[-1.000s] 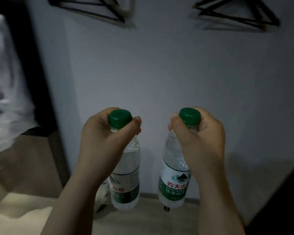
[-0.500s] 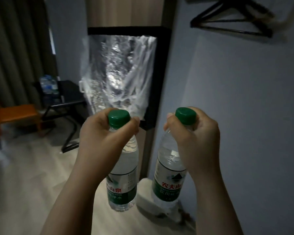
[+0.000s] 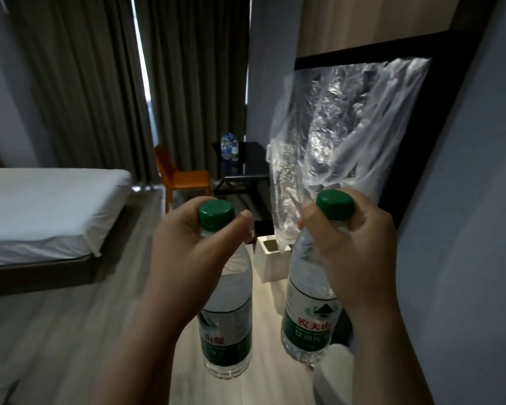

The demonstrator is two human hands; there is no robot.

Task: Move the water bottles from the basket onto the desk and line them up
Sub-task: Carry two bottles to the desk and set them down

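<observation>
- Up front, mid-air: left hand is clenched round the neck of the left bottle, right hand is clenched round the neck of the right bottle — both upright, green caps up, hanging over the floor, apart from each other.
- Versus half a second ago: grips and bottle spacing unchanged; view has swung left. Hangers and most of the blank wall are gone from frame; bed, curtains and orange chair have come in.
- Dark counter at the far end, earlier upper left, now sits near centre, just above the left hand. More bottles already stand on its back left corner; the rest of its top looks bare, though it is dim.
- Crinkled plastic sheet hangs on a black frame to the right, its lower edge just behind the right bottle's cap — touching or not, cannot tell.
- White bin stands on the floor between the two bottles in view, further back.
- Bed edge runs along the left; grey wall close on the right.
- Open floor runs between the bed and the bin toward the chair and counter.
- Basket not in view.
</observation>
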